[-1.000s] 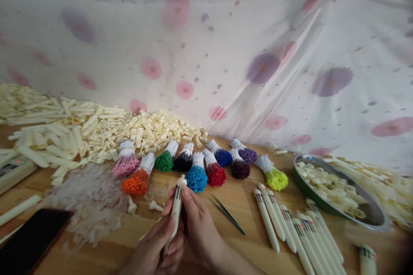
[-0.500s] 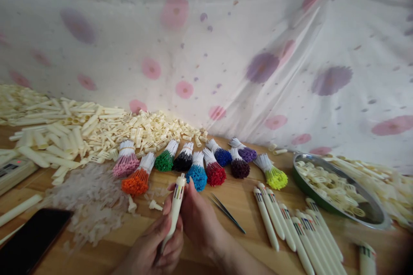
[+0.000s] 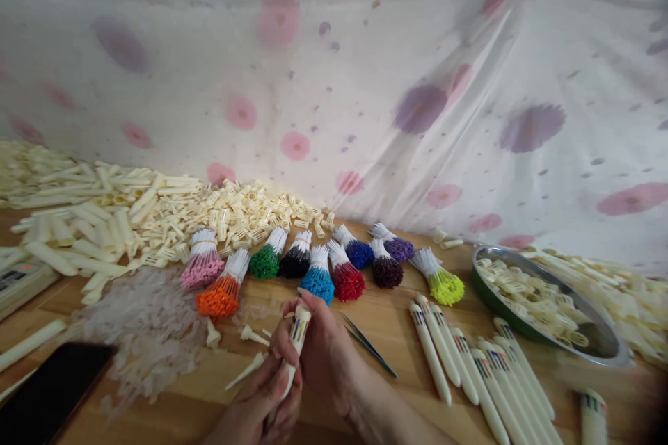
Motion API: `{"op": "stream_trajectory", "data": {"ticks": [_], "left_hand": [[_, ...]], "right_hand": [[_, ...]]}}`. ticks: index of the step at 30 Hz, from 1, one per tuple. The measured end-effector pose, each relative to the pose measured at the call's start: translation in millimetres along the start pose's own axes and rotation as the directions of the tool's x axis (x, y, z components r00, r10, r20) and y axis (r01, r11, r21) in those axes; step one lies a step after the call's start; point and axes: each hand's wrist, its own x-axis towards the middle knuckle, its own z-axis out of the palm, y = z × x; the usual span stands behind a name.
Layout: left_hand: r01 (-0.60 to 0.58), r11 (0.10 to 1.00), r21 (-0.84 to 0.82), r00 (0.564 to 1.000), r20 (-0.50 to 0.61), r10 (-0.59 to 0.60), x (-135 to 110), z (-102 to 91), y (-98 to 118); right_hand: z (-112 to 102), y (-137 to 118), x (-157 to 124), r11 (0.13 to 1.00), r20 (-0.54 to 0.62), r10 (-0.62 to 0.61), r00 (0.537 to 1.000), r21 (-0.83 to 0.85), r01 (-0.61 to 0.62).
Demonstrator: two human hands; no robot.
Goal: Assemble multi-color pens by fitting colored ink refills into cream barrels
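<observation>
A white multicolour pen (image 3: 299, 334), with coloured sliders around its upper end, stands tilted between my two hands. My left hand (image 3: 274, 389) is closed around its lower barrel. My right hand (image 3: 331, 354) is curled against the upper end from the right, its thumb over the top; the fingertips behind the pen are partly hidden. Just beyond my hands lies a bundle of blue-tipped refills (image 3: 317, 281). A small white pointed plastic piece (image 3: 246, 370) lies beside my left hand. Tweezers (image 3: 369, 346) rest to the right of my right hand.
More refill bundles, such as orange (image 3: 218, 299) and yellow (image 3: 446, 285), line the table. White pen parts (image 3: 104, 215) pile at the left, near clear plastic bits (image 3: 146, 334) and a phone (image 3: 57, 393). At right are several pens (image 3: 485, 389) and an oval tray (image 3: 621, 351) of parts.
The pen and both hands have moved slightly right and lower. My right thumb has come over the pen's top, and the narrow tip there no longer shows. The pointed white piece is now visible.
</observation>
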Motion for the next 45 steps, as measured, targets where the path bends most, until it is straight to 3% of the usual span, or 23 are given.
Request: {"op": "stream_trajectory", "data": {"ticks": [15, 19, 25, 32, 38, 41, 45], "left_hand": [[-0.021, 0.996, -0.090, 0.992, 0.119, 0.031, 0, 3.2, 11], [-0.009, 0.981, -0.191, 0.983, 0.177, 0.044, 2, 1.1, 11], [0.062, 0.959, -0.276, 0.988, 0.156, -0.018, 1, 3.0, 14], [0.110, 0.940, -0.322, 0.980, 0.192, -0.049, 1, 1.4, 15], [0.112, 0.928, -0.356, 0.987, 0.146, -0.063, -1, 6.1, 19], [0.131, 0.929, -0.345, 0.975, 0.213, -0.058, -1, 5.3, 20], [0.145, 0.961, -0.237, 0.969, 0.228, -0.089, 0, 4.7, 17]], "right_hand": [[5, -7, -4, 0.996, 0.028, 0.068, 0.997, 0.056, -0.070], [5, 1, -4, 1.000, 0.008, 0.011, 1.000, -0.002, -0.011], [8, 10, -5, 0.994, -0.124, -0.078, 0.989, -0.080, 0.068], [10, 12, -5, 0.978, -0.127, -0.192, 0.973, -0.103, 0.180], [8, 21, -7, 0.943, -0.117, -0.275, 0.954, -0.227, 0.244], [6, 16, -5, 0.966, -0.062, -0.225, 0.972, -0.145, 0.214], [4, -1, -2, 0.998, 0.081, -0.033, 0.996, 0.060, 0.028]]}}
